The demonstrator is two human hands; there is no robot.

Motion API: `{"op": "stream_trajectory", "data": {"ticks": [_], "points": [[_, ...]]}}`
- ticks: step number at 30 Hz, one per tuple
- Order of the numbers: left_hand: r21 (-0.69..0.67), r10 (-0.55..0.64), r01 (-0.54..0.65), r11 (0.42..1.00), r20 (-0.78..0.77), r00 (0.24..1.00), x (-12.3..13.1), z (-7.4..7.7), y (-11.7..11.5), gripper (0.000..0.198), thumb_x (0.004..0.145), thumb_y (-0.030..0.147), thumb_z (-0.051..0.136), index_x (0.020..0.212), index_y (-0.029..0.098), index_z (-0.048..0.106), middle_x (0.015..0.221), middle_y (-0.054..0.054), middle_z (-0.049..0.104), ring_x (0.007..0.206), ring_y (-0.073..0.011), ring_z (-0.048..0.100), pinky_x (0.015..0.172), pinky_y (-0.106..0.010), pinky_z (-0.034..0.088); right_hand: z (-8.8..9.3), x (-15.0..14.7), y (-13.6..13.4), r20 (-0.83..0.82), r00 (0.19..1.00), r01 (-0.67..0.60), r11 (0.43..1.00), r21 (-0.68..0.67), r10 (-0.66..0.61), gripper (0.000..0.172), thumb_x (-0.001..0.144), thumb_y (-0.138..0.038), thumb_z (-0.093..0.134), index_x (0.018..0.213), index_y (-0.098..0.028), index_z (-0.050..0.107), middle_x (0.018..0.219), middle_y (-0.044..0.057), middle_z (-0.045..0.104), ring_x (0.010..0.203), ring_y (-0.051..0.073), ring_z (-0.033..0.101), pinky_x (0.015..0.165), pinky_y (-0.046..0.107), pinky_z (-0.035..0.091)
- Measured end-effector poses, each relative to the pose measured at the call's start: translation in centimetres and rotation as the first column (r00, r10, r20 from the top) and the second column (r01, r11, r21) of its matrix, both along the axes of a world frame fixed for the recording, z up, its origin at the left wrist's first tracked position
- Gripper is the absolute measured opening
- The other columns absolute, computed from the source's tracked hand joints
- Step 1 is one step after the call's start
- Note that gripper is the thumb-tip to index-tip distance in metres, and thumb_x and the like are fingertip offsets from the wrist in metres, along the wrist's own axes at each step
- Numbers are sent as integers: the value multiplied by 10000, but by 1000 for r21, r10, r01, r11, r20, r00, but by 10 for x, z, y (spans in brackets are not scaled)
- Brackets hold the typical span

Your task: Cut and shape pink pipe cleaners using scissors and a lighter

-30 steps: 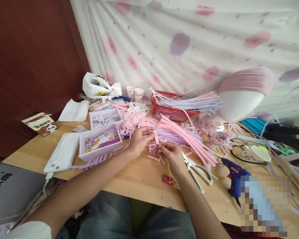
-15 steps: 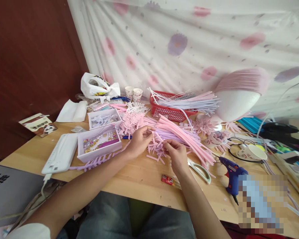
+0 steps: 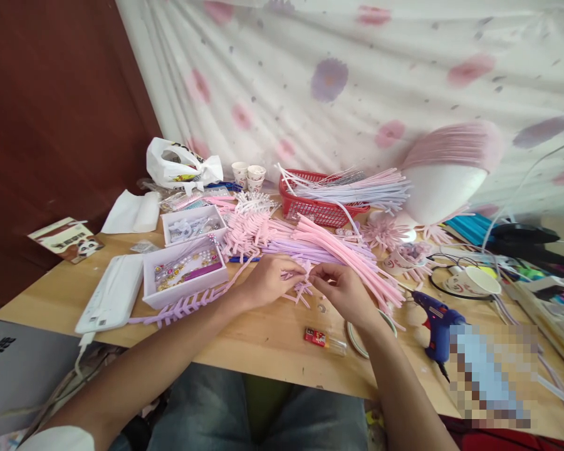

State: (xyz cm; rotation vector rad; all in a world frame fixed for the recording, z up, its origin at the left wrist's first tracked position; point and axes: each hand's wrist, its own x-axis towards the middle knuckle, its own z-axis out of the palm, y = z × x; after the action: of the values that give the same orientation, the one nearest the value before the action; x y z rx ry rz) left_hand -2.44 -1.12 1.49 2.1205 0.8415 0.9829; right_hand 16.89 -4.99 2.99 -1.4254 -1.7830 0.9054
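My left hand (image 3: 273,279) is closed in a pinch over the middle of the table, holding a short lilac pipe cleaner piece (image 3: 301,275). Facing it, my right hand (image 3: 341,289) pinches at the same piece, its fingertips almost touching those of the left. The piece is small and partly covered by the fingers. Just below lie more short cut pieces (image 3: 302,299). Behind the hands stretch long lilac pipe cleaners (image 3: 282,247) and a thick pink bundle (image 3: 348,254). Scissors with pale green handles (image 3: 357,341) are partly hidden by my right wrist.
A red and orange lighter (image 3: 316,337) lies near the front edge. To the right stands a blue glue gun (image 3: 437,326). White boxes of beads (image 3: 185,294) are at left, beside a white power bank (image 3: 110,291). A red basket (image 3: 326,216) stands behind.
My hands have come closer together, fingertips now nearly meeting. My right forearm has shifted right over the scissors, and the view has moved slightly.
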Motion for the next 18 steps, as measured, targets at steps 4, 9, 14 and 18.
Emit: {"op": "stream_trajectory", "data": {"ticks": [4, 9, 14, 18], "points": [[-20, 18, -18, 1000, -16, 1000, 2, -6, -1, 114, 836, 216, 679, 881, 198, 782, 858, -70, 767, 788, -203, 691, 773, -300, 503, -4, -9, -1, 32, 999, 34, 998, 47, -36, 163, 817, -260, 592, 704, -185, 682, 661, 8, 661, 649, 164, 577, 617, 267, 432], [-117, 26, -24, 993, 15, 1000, 3, -4, -4, 109, 819, 196, 665, 849, 189, 769, 842, -54, 766, 774, -192, 689, 732, -273, 502, 3, 2, -15, -27, 993, 119, 990, 80, -118, 199, 852, -316, 589, 876, -186, 738, 848, 55, 743, 767, 208, 659, 697, 305, 513], [-251, 90, -72, 965, 60, 994, 3, 5, -4, 122, 824, 223, 655, 836, 162, 761, 844, -51, 773, 768, -187, 689, 724, -263, 507, 4, 56, -70, 411, 848, 239, 934, 265, -334, 264, 872, -332, 541, 1033, -214, 712, 993, 107, 730, 906, 283, 676, 811, 412, 530], [-267, 126, -99, 959, 86, 988, 4, 2, -4, 143, 827, 242, 654, 873, 158, 760, 869, -54, 774, 786, -190, 687, 723, -262, 504, -16, 84, -103, 728, 631, 117, 961, 252, -268, 387, 836, -275, 549, 1209, -236, 643, 1124, 132, 691, 977, 320, 669, 808, 438, 537]]}}
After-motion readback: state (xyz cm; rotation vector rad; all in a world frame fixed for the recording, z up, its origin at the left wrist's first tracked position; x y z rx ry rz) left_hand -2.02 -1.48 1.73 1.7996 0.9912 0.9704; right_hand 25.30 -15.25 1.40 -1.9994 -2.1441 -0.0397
